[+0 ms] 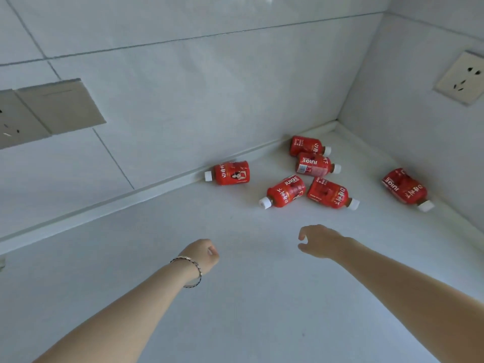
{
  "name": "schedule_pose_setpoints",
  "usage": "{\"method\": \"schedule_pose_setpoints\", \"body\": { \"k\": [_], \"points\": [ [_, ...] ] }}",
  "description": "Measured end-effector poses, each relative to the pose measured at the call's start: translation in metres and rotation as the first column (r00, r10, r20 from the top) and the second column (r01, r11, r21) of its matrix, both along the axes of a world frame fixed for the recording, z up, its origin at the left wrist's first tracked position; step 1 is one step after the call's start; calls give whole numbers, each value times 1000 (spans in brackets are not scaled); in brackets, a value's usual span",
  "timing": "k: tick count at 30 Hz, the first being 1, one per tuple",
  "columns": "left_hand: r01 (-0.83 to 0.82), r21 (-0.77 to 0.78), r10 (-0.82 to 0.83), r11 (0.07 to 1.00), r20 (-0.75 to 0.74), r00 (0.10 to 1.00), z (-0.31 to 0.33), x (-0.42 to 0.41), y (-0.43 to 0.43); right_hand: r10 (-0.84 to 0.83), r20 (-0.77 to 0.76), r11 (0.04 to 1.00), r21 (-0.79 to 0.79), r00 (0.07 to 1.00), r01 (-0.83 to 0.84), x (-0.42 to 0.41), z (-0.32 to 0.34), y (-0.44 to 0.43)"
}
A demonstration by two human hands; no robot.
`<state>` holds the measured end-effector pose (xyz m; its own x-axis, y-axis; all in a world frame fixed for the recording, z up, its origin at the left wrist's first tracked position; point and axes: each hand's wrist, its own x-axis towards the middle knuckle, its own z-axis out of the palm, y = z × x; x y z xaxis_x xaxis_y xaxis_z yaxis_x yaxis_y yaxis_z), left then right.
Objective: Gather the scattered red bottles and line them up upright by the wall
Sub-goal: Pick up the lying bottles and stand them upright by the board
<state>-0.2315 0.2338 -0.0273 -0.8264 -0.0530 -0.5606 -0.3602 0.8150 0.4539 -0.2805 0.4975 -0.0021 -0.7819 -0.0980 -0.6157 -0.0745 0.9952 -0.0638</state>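
Head view, white counter (235, 297) in a tiled corner.

Six red bottles, all lying on their sides, white caps on:
- bottle 1 (230, 173): against the back wall's base strip (131, 197), cap pointing left, apart from the rest.
- bottle 2 (306, 145): nearest the corner, just beside the strip, cap right.
- bottle 3 (315, 165): touching bottle 2 on its near side, cap right.
- bottle 4 (286, 191): cap toward near left, base close to bottle 5.
- bottle 5 (330, 193): just beside bottle 3, cap toward near right.
- bottle 6 (404, 188): alone, near the right wall (419, 87), cap toward the near side.

Left hand (203, 255): fingers curled together in a loose fist, holding nothing; bracelet (192, 271) on the wrist.
Right hand (318, 241): fingers apart and bent, holding nothing, over the counter short of bottles 4 and 5.

Open room: bare counter between hands and bottles, and along the strip left of bottle 1. Outlets (461, 77) sit on both walls.
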Motion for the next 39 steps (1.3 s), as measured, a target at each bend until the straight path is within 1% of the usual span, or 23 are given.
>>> {"method": "schedule_pose_setpoints", "body": {
  "k": [6, 8, 10, 12, 14, 17, 19, 20, 22, 24, 25, 26, 28, 29, 31, 32, 34, 35, 36, 37, 39],
  "points": [
    [-48, 87, 60, 995, -132, 990, -12, -88, 104, -131, -5, 987, -89, 991, 130, -33, -16, 56],
    [-75, 124, 96, 990, -177, 980, -20, -104, 121, -141, 5, 982, -128, 990, 140, -33, -19, 60],
    [-125, 174, 162, 977, -217, 963, -29, -120, 138, -149, 1, 976, -158, 989, 147, -38, -23, 73],
    [-230, 209, 279, 950, -246, 928, -34, -131, 146, -167, -5, 972, -167, 986, 164, -42, -26, 88],
    [-289, 223, 337, 931, -223, 915, -36, -132, 149, -191, 3, 967, -171, 982, 188, -46, -30, 103],
    [-302, 265, 349, 916, -151, 925, -35, -123, 152, -262, -37, 948, -195, 964, 250, -50, -33, 122],
    [-322, 272, 374, 907, -168, 912, -27, -116, 153, -337, -99, 925, -222, 936, 309, -53, -32, 134],
    [-321, 262, 377, 910, -202, 904, -19, -113, 152, -370, -131, 914, -227, 920, 336, -55, -32, 139],
    [-271, 188, 317, 944, -293, 902, 2, -108, 148, -425, -212, 897, -224, 880, 380, -59, -33, 149],
    [-178, 51, 184, 983, -400, 898, 16, -101, 139, -466, -306, 882, -231, 830, 410, -64, -37, 158],
    [-115, -21, 94, 993, -445, 891, 21, -95, 134, -491, -325, 867, -270, 808, 418, -66, -40, 163],
    [-34, -83, -11, 996, -487, 873, 22, -88, 130, -522, -312, 843, -332, 793, 424, -69, -43, 166],
    [152, -195, -235, 969, -533, 813, 16, -76, 122, -584, -199, 760, -475, 787, 444, -74, -48, 168],
    [194, -216, -283, 957, -540, 793, 13, -71, 118, -598, -132, 718, -526, 791, 456, -77, -51, 166],
    [158, -161, -219, 974, -520, 825, 9, -66, 115, -621, -39, 651, -581, 783, 488, -81, -56, 159],
    [133, -141, -188, 981, -515, 836, 9, -64, 115, -656, -19, 609, -604, 755, 514, -83, -59, 154],
    [128, -151, -190, 980, -534, 824, 5, -62, 119, -755, -31, 513, -650, 655, 560, -83, -63, 144],
    [119, -163, -189, 979, -538, 821, 3, -60, 121, -791, -48, 480, -666, 610, 570, -81, -64, 139],
    [104, -172, -183, 980, -541, 821, 2, -60, 123, -806, -59, 467, -674, 589, 572, -78, -65, 133],
    [98, -171, -177, 980, -549, 817, 0, -58, 124, -800, -61, 473, -677, 597, 564, -73, -65, 128],
    [79, -168, -162, 983, -565, 809, -1, -57, 124, -750, -73, 521, -677, 657, 519, -58, -64, 115]
  ]
}}
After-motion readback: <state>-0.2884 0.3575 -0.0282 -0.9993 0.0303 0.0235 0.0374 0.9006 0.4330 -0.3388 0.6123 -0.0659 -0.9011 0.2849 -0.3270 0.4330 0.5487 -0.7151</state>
